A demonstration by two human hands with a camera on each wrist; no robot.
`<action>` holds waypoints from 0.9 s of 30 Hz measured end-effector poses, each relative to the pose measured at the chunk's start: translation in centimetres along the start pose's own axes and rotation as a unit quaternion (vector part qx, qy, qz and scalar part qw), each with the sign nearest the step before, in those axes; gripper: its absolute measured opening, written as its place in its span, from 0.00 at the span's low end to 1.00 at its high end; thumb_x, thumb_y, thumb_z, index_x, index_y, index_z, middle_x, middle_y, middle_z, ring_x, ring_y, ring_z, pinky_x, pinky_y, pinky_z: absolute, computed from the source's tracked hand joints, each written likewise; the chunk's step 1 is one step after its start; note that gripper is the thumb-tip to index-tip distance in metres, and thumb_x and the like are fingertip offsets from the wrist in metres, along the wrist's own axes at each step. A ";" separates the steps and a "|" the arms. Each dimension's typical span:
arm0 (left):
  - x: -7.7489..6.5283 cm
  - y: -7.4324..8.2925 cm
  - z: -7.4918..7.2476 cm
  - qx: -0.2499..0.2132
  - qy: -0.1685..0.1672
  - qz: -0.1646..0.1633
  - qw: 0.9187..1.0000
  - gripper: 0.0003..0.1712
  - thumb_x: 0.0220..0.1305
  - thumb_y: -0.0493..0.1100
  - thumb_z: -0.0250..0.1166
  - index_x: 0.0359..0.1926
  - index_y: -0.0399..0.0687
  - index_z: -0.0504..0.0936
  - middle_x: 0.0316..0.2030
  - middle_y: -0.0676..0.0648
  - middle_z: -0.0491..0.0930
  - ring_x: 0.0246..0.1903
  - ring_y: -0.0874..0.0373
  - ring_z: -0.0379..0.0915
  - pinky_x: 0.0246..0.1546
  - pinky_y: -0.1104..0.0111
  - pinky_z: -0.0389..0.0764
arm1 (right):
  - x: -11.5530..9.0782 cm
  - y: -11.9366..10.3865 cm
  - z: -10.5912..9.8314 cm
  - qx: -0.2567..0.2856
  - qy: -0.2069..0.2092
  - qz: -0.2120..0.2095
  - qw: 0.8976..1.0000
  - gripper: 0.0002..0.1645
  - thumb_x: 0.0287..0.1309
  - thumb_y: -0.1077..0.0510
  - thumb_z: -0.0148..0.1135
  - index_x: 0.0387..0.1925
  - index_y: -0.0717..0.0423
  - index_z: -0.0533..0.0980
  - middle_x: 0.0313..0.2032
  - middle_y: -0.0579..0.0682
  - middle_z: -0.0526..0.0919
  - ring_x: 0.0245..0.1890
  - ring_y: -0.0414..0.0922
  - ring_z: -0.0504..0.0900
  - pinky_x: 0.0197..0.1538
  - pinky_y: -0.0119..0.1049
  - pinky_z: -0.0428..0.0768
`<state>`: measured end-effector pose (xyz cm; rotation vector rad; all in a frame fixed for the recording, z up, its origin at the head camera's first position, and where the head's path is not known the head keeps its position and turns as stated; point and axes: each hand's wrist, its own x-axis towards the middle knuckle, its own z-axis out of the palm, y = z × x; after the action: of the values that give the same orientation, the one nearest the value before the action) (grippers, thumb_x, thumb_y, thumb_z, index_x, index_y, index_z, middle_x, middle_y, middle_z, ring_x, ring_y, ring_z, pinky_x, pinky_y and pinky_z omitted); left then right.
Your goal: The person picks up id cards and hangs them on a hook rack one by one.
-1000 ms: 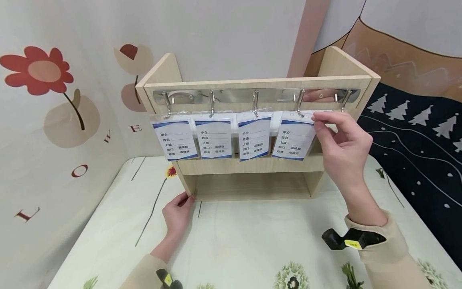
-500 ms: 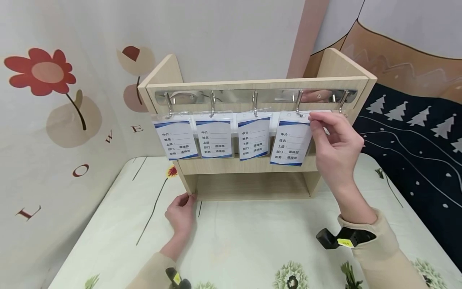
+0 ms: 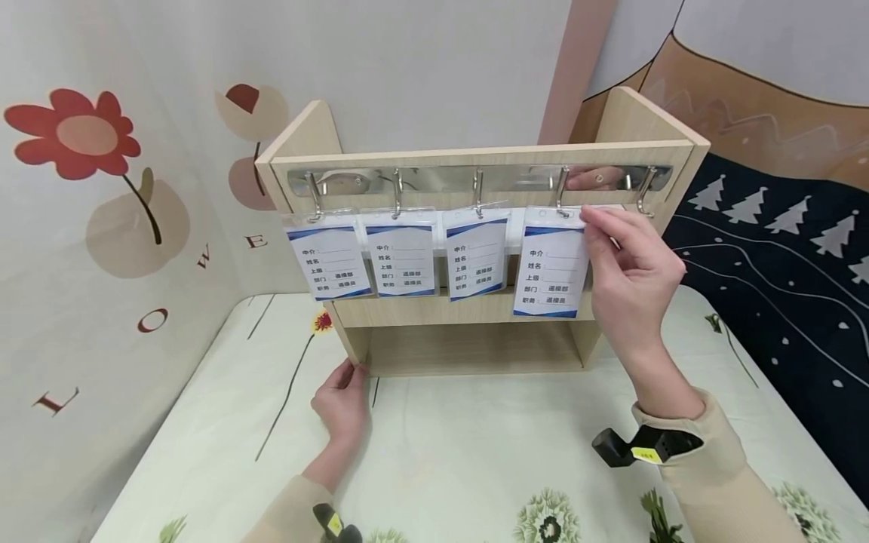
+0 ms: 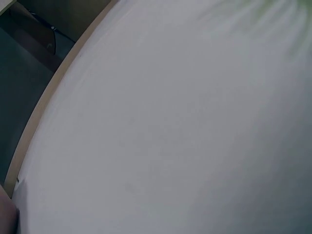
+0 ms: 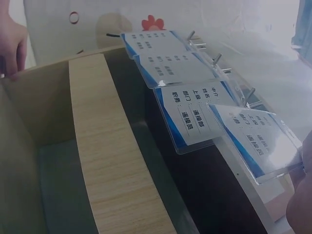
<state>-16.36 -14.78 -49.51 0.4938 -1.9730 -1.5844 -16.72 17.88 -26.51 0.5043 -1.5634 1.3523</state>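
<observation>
My right hand [image 3: 634, 275] pinches the upper right corner of a clear-sleeved name badge [image 3: 551, 271] with thumb and index finger. The badge's top edge overlaps the tip of the fourth hook [image 3: 562, 188] from the left. In the right wrist view this badge [image 5: 256, 141] stands out from the rack, tilted, apart from the flatter one beside it. Three similar badges, the leftmost one [image 3: 330, 260] among them, hang from the other hooks. My left hand [image 3: 342, 403] grips the lower left corner of the wooden rack [image 3: 468, 311]; its fingertips are partly hidden.
The fifth hook [image 3: 646, 190], at the far right of the metal strip [image 3: 437, 179], bears no badge. A floral cloth [image 3: 468, 445] covers the table under the rack. Printed curtains [image 3: 434, 75] stand behind and at both sides.
The right hand has shifted slightly left with the badge. The badge's lower end has dropped and swung from slanted to nearly straight. The left hand keeps its hold on the rack.
</observation>
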 end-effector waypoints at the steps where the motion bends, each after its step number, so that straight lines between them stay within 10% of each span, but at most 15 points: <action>1: 0.0 0.0 0.0 0.003 0.002 0.001 1.000 0.15 0.67 0.33 0.68 0.53 0.37 0.87 0.47 0.37 0.87 0.47 0.45 0.86 0.38 0.86 0.78 | 0.0 -0.1 0.0 -0.003 -0.002 -0.001 1.000 0.11 0.60 0.79 0.63 0.42 0.72 0.86 0.41 0.50 0.88 0.43 0.44 0.84 0.45 0.26 0.83; 27: 0.0 -0.2 -0.1 0.020 0.032 0.008 0.999 0.10 0.65 0.34 0.71 0.46 0.37 0.90 0.41 0.39 0.89 0.35 0.68 0.84 0.37 0.86 0.77 | 0.0 -0.5 -0.3 -0.042 -0.040 0.005 0.998 0.18 0.55 0.80 0.65 0.48 0.69 0.85 0.44 0.49 0.85 0.38 0.39 0.83 0.40 0.21 0.81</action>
<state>-16.31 -14.92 -49.71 0.5371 -1.9602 -1.5031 -16.22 18.03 -26.32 0.5042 -1.6827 1.2817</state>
